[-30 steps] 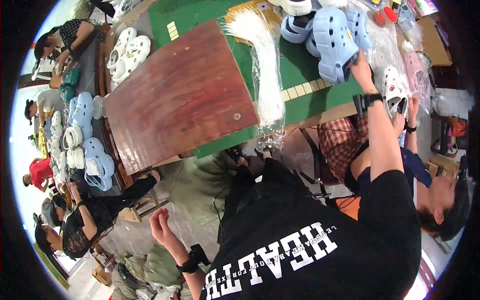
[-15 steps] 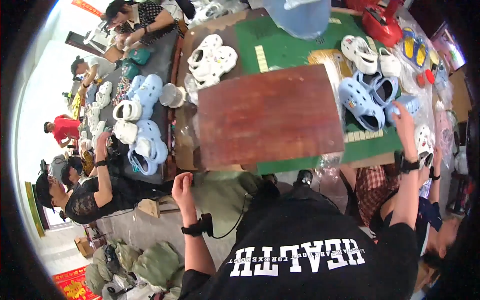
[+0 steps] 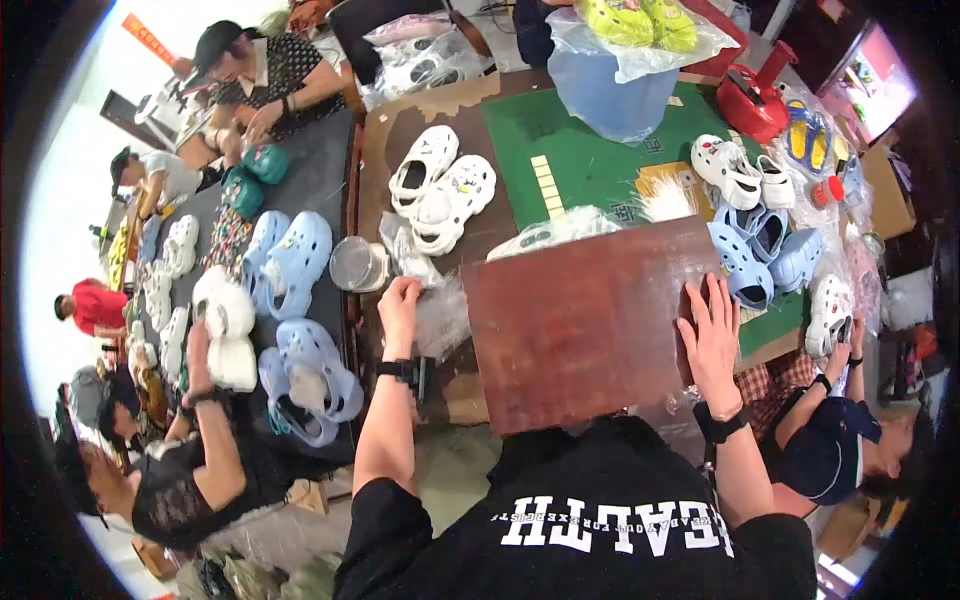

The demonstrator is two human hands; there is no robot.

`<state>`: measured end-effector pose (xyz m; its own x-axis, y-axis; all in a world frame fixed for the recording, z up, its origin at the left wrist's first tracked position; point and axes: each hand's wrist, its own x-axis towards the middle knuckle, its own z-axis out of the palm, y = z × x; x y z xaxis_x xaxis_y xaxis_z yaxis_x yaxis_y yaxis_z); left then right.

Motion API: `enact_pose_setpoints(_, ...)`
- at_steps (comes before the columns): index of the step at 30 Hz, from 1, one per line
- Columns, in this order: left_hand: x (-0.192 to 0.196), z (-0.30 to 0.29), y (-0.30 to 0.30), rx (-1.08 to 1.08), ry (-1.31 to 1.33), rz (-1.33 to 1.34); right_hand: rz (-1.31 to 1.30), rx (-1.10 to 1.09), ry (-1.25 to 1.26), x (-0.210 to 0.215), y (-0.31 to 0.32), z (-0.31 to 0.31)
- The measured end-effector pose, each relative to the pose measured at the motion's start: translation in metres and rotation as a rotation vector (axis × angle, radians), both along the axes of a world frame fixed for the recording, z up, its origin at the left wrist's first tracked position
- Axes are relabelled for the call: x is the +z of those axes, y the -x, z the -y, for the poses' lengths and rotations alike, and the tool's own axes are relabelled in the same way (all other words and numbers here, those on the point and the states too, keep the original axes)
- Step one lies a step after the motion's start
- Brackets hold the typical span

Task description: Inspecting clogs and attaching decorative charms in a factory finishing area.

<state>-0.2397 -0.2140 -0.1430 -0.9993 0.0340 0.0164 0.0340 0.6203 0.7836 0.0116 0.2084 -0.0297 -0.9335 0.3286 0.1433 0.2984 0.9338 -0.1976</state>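
Observation:
A reddish-brown wooden board [image 3: 590,335] lies in front of me. My right hand [image 3: 712,335] rests on its right part with fingers spread flat. Left of the board, my left hand [image 3: 400,312] is closed with fingertips pinched, beside a clear plastic bag [image 3: 442,318]; whether it grips the bag's edge cannot be made out. Beyond that hand sit white clogs [image 3: 465,205] with small charms. Past the board's far edge, a bagged white clog [image 3: 560,230] shows in part. Light blue clogs [image 3: 740,265] stand at the right, near my right hand.
A blue translucent bucket [image 3: 610,95] with yellow-green clogs [image 3: 635,22] on top stands on the green mat [image 3: 515,135]. A red container [image 3: 752,105] is at far right, a clear jar [image 3: 357,265] at left. Co-workers handle shoes at both sides; blue clogs [image 3: 305,265] lie on the left table.
My right hand has left the blue clogs at the right and come down onto the board. My left hand has moved forward to the plastic bag. The view has shifted.

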Motion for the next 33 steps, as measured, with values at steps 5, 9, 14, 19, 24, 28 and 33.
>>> enact_pose_setpoints(5,-0.032,-0.041,0.104,-0.145,0.225,-0.171,0.004,-0.012,0.023,0.008,0.007,0.006)
enact_pose_setpoints(9,-0.063,-0.065,0.165,-0.216,0.414,-0.289,0.032,-0.023,0.003,0.009,0.008,0.008)
enact_pose_setpoints(14,-0.087,-0.084,0.211,-0.249,0.741,-0.187,0.075,-0.053,-0.011,0.014,0.01,0.009)
enact_pose_setpoints(19,-0.11,-0.074,0.245,-0.227,0.876,-0.27,0.085,-0.046,0.027,0.02,0.014,0.012)
enact_pose_setpoints(24,-0.104,-0.066,0.231,-0.273,0.792,-0.198,0.052,-0.052,0.048,0.018,0.013,0.009)
enact_pose_setpoints(28,-0.049,-0.069,0.215,-0.205,0.632,-0.068,0.015,-0.049,0.044,0.016,0.009,0.007)
enact_pose_setpoints(33,0.037,-0.053,0.189,0.004,0.54,-0.344,-0.026,-0.004,0.027,0.013,0.003,0.004)
